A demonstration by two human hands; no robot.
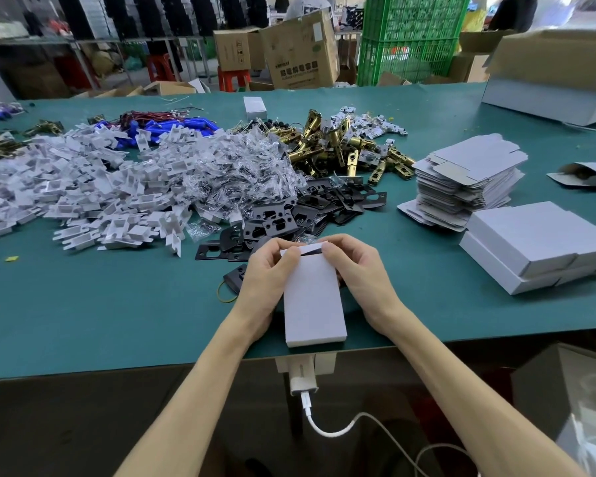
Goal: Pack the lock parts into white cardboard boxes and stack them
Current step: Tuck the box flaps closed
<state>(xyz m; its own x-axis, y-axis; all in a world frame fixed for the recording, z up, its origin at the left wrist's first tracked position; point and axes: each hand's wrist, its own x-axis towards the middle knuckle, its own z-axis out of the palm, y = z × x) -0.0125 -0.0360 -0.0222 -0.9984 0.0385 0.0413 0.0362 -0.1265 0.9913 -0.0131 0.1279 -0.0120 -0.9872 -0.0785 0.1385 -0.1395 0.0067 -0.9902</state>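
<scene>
Two bare forearms reach from the bottom edge onto a teal-green work table (83, 321). Between the hands lies a long, narrow white cardboard box (312, 304), set lengthwise with its near end at the table's front edge. The left hand (265, 275) and the right hand (356, 270) each grip the box's far end from their own side. The fingers are curled round it and the thumbs press on top beside the end flap, where a thin dark gap shows. Just beyond the hands lies a scatter of flat black metal plates (289, 215), one partly hidden under the left hand. Behind the plates is a heap of brass-coloured latch bolts (338, 149). To the left are a mound of small clear plastic bags (241, 173) and a wide heap of white plastic pieces (83, 191), with blue cylinders (172, 127) joined to red wires farther back. To the right stands a pile of flat, unfolded white cartons (468, 177), and nearer the front edge a low stack of closed white boxes (537, 246). A yellow rubber band (226, 296) lies just left of the left wrist. Below the table edge hangs a white charger block (301, 376) with a white cable. Beyond the table stand brown cardboard cartons (300, 49) and green plastic crates (410, 36).
</scene>
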